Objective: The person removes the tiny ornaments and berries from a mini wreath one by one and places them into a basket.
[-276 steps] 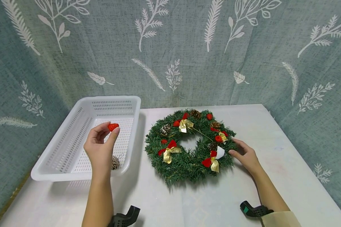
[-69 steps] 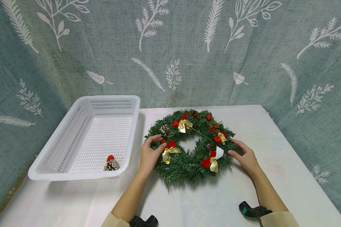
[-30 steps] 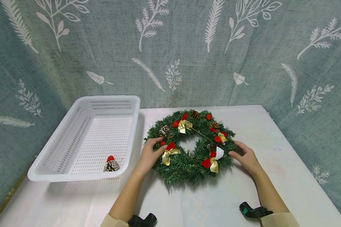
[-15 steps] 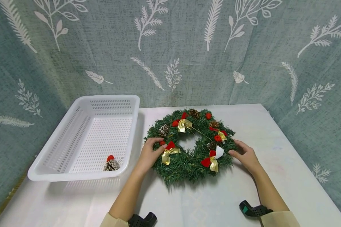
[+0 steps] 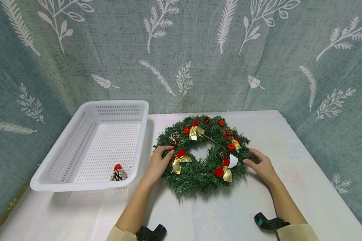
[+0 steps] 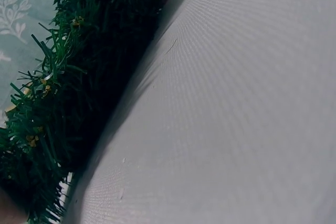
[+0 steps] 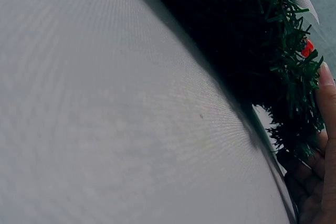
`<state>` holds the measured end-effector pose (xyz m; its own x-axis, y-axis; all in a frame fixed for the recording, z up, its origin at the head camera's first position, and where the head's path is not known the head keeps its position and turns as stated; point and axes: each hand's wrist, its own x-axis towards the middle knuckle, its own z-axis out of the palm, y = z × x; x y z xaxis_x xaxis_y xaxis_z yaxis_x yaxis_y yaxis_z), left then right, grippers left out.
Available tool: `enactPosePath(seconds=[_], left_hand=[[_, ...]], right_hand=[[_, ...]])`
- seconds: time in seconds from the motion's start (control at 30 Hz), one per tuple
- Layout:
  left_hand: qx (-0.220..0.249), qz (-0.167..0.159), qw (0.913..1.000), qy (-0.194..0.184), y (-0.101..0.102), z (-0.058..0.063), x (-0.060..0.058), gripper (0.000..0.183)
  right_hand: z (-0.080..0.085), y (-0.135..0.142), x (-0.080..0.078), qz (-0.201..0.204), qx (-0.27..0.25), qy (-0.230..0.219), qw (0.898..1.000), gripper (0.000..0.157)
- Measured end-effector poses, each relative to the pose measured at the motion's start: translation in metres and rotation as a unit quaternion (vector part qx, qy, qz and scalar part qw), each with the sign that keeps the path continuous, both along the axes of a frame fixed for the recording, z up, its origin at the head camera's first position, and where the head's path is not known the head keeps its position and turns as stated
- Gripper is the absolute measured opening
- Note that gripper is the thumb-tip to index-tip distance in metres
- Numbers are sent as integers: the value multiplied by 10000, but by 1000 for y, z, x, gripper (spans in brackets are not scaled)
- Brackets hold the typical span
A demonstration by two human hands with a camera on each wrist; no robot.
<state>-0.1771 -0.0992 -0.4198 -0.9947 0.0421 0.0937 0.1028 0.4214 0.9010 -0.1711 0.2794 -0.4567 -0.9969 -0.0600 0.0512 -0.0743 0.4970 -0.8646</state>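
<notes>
Round green artificial-pine wreath (image 5: 196,182) flat on the white-covered bench (image 5: 217,214); at its left side, left hand (image 5: 157,164) has thumb and fingers pinching a small red ornament (image 5: 173,151). Right hand (image 5: 263,166) grips the wreath's right edge, thumb and fingers clamped on the greenery. Left of wreath: white perforated plastic basket (image 5: 78,187) holding a frosted pinecone (image 5: 119,175) and a red berry-like piece (image 5: 117,166).

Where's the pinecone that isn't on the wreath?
In the head view, the pinecone lies at left, in the near right corner of the white basket, with a red berry right by it.
</notes>
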Motion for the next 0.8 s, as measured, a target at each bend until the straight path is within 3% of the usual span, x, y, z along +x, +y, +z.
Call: enactPosePath(seconds=[0.13,0.4,0.57,0.8], left_hand=[[50,62,10000,20,0,-2,0,28],[-192,-82,9994,275,-1,-3,-4,43],[-149,-116,9994,291,-1,-3,-4,40],[211,181,9995,125,-1,-5,-3,35]], right_hand=[[-1,0,0,-2,-20,-3,10000,60],[2,1,-1,-4,91,54,9999,58],[2,1,-1,-28,55,39,10000,59],[2,-1,0,-54,29,-5,10000,61]])
